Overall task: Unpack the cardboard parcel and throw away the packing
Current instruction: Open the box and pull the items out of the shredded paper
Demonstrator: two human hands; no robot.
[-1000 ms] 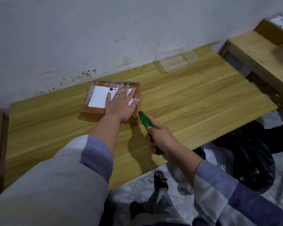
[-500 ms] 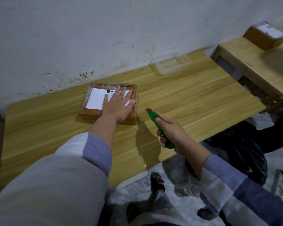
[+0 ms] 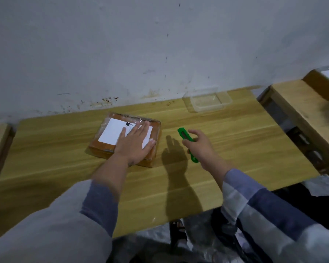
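Your left hand [image 3: 135, 145] lies flat on the cardboard parcel [image 3: 125, 137]; your right hand [image 3: 199, 147] grips the green box cutter [image 3: 187, 144] at its 3 o'clock.
Parcel sits mid-table [image 3: 235, 149], still taped: a slipped blade could reach your flat fingers.

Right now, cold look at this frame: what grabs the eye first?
The bright green utility knife, gripped in the right hand above the wooden table, just right of the parcel. Next, the taped cardboard parcel with its white shipping label, left of centre, with the left hand pressed flat on top. A clear plastic container sits further back by the stained wall.
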